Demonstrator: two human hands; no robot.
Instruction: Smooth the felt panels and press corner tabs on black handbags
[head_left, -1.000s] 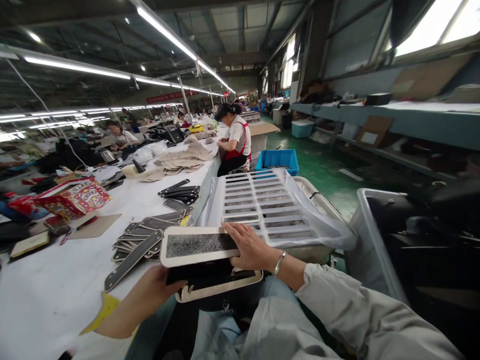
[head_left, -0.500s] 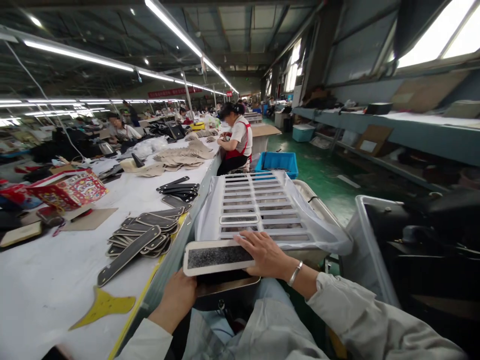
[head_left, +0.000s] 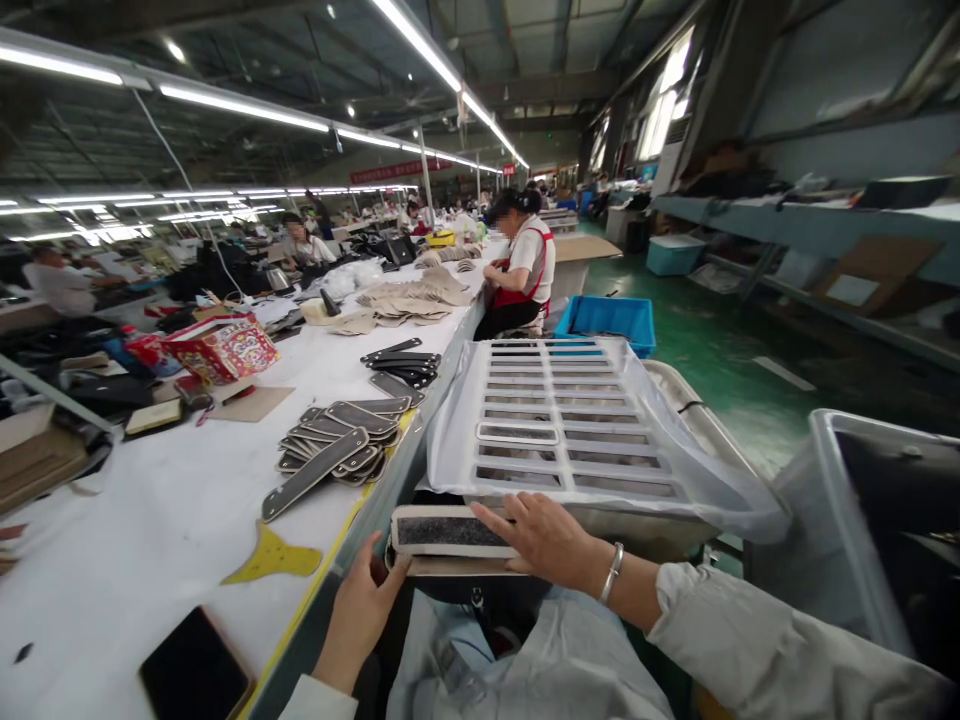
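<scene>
A pale-rimmed rectangular piece with a dark speckled centre lies over the opening of a black bag-like item at my lap. My left hand is at its left end, thumb and fingers spread around the corner of the black item. My right hand grips the right end of the piece, fingers on top. Just beyond sits a white slotted frame on white sheeting, with a similar rimmed piece in one slot.
On the white table at left are dark straps, a yellow piece, a phone and a red patterned box. A person sits beyond, near a blue bin. A clear tub stands right.
The view has swung left. The rimmed piece has come down onto the black item's opening, and my left hand's fingers have spread at its left end.
</scene>
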